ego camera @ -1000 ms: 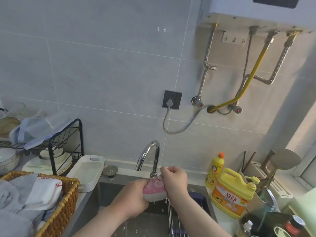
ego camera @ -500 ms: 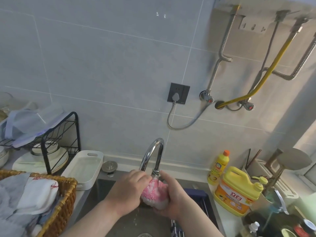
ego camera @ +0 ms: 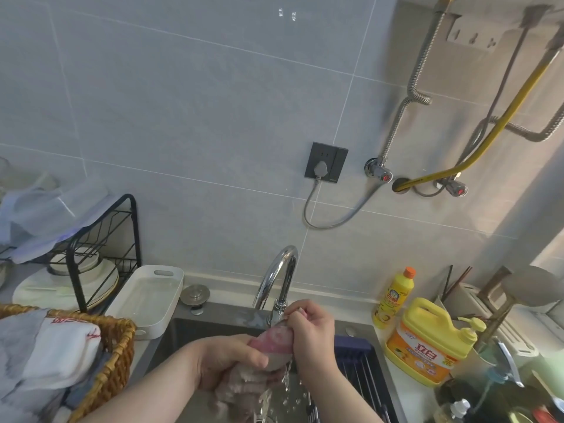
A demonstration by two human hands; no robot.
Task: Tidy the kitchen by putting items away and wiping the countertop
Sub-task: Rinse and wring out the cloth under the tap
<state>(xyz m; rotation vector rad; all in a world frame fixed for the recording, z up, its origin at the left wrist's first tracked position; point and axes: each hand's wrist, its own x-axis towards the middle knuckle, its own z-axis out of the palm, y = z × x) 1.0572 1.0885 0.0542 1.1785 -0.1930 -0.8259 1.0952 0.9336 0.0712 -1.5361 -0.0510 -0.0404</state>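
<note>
Left hand (ego camera: 227, 363), right hand (ego camera: 312, 334) gripping fluffy pink cloth (ego camera: 274, 341), curved chrome faucet (ego camera: 282, 264)

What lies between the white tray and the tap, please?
A round metal sink plug lies there, just right of the tray and left of the tap; the head view shows it.

I see the cloth (ego camera: 274, 341) as pink with paler mottling, greyer at its wet lower end. The faucet (ego camera: 282, 276) is shiny chrome. The big jug (ego camera: 427, 340) is yellow with an orange label bearing red characters. The small bottle (ego camera: 393, 297) is yellow with an orange cap. The basket (ego camera: 119, 346) is woven brown wicker, and a white towel (ego camera: 67, 346) in it carries red marks. The tray (ego camera: 146, 300) is white, the rack (ego camera: 103, 239) black, the wall tiles (ego camera: 183, 117) pale grey, the hose (ego camera: 488, 126) yellow.
</note>
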